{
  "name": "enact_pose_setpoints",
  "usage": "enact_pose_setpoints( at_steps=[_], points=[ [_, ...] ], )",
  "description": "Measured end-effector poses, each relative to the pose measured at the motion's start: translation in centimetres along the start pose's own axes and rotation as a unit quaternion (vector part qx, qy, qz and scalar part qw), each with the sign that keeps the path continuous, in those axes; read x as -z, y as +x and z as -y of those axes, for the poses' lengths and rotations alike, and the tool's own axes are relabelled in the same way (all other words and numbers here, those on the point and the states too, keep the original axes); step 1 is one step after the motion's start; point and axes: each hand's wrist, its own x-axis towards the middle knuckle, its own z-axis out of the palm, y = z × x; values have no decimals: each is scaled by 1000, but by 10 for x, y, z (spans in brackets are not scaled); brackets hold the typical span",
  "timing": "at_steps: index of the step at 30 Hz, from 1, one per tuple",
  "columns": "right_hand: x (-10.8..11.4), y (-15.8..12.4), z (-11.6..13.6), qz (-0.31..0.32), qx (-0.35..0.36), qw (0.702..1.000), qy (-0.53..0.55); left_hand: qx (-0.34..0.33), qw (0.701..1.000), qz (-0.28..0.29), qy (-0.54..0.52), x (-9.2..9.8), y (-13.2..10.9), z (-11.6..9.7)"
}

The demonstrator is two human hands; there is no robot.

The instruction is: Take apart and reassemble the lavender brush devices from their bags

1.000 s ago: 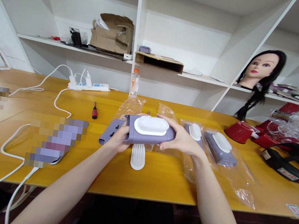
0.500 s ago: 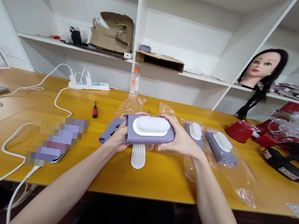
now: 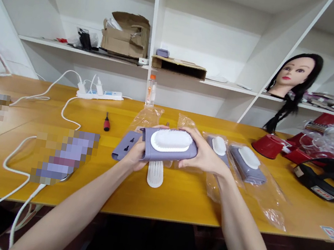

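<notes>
Above the table, both hands hold a purple-grey plastic case with a white bristle brush on its upward face. My left hand grips the case's left end, its fingers partly hidden behind it. Around the right end curls my right hand, thumb at the lower front and fingers over the top. Below the case a white ribbed oval piece lies on the table, its upper part covered. Beside my left hand is a flat purple-grey plate with dark keyhole-shaped slots.
Two similar brush cases in clear plastic lie to the right. A screwdriver, a pixelated phone-like device and white cables lie left. A power strip and bottle stand behind; red parts sit far right.
The held case has shifted slightly to the right, tilting a little with its right end higher. Both hands keep their grip on it.
</notes>
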Motion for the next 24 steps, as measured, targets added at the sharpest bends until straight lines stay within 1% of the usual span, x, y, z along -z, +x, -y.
enact_pose_setpoints(
  at_steps=[11, 16, 20, 24],
  points=[
    [-2, 0, -7, 4, -17, 1000, -2, 18, 999, 1, -26, -1, 3, 3],
    [-2, 1, -6, 4, -23, 1000, 3, 34, 999, -10, -31, -4, 2, 1],
    [-5, 3, -8, -4, -45, 999, 21, 45, 998, -13, -28, -1, 4, -2],
    [-6, 4, -14, -3, -72, 996, 59, 64, 996, -53, -39, 3, 7, -2]
  ],
)
